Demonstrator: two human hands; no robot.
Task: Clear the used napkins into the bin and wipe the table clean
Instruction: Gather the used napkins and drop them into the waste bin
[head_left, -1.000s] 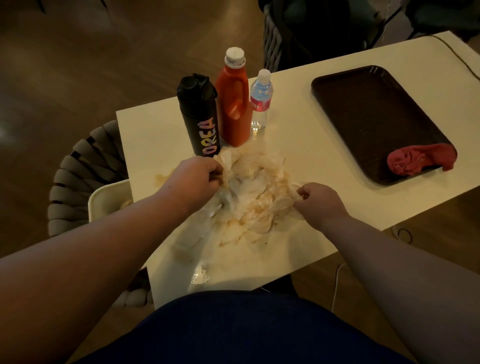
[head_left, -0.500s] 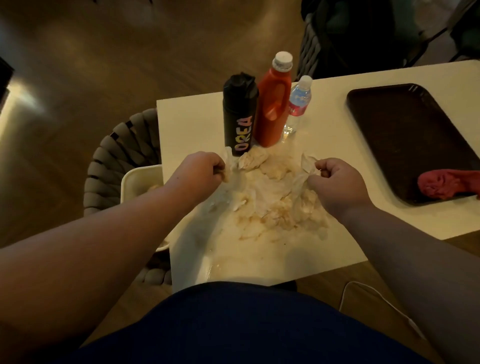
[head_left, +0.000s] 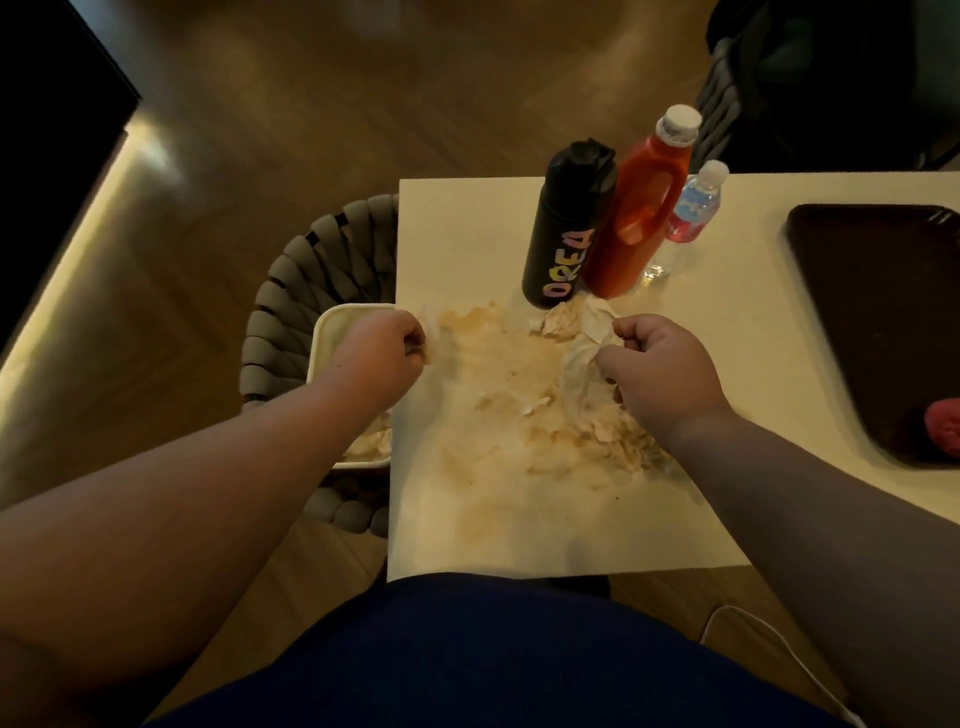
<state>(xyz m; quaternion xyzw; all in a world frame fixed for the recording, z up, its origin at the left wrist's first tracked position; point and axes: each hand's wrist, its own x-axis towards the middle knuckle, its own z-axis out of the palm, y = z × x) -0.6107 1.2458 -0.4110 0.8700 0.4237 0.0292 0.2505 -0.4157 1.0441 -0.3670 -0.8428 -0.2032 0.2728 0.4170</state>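
Observation:
A heap of stained, crumpled used napkins (head_left: 540, 410) lies on the white table (head_left: 545, 530), with brownish smears around it. My left hand (head_left: 379, 353) is fisted on the napkins' left edge, right at the table's left side. My right hand (head_left: 660, 374) is fisted on the napkins' right part, just in front of the bottles. A cream bin (head_left: 324, 343) stands beside the table's left edge under my left forearm, with some crumpled napkins (head_left: 371, 441) inside it.
A black flask (head_left: 563, 228), an orange bottle (head_left: 636, 218) and a small water bottle (head_left: 693, 213) stand behind the napkins. A dark tray (head_left: 872, 312) with a red cloth (head_left: 943, 423) sits at the right. A woven grey chair (head_left: 296, 291) holds the bin.
My left hand has dragged its end of the napkins leftward to the table edge above the bin. My right hand lifted its end and moved toward the bottles. The view shifted left.

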